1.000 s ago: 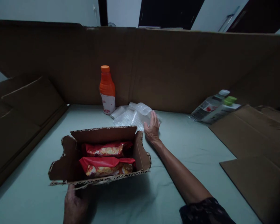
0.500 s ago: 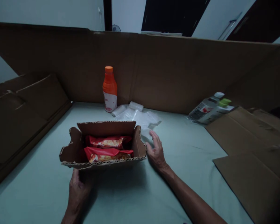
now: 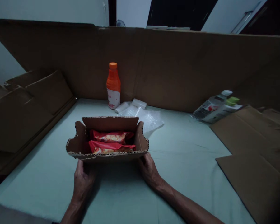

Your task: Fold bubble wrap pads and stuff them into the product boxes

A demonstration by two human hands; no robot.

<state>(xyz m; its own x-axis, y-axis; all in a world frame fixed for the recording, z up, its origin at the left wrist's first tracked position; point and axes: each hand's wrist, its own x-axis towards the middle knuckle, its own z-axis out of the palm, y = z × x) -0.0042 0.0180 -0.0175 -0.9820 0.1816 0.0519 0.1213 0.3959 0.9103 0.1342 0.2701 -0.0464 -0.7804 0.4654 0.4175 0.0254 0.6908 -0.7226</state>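
Observation:
A small open cardboard box [image 3: 110, 156] with ragged edges sits on the pale green surface in front of me. Two red snack packets [image 3: 108, 141] lie inside it. My left hand [image 3: 82, 180] grips the box's near left corner from below. My right hand [image 3: 149, 169] holds the near right corner, fingers curled against the front wall. A sheet of bubble wrap [image 3: 149, 119] lies just behind the box on the right, apart from both hands.
An orange bottle [image 3: 113, 86] stands at the back by a tall cardboard wall [image 3: 177, 68]. Two wrapped bottles [image 3: 216, 107] lie at the right. Flat cardboard sheets [image 3: 256, 165] cover the right side, and folded cardboard [image 3: 25, 109] lines the left.
My right hand left the bubble wrap and came back to the box's near right corner. The left hand stayed on the box.

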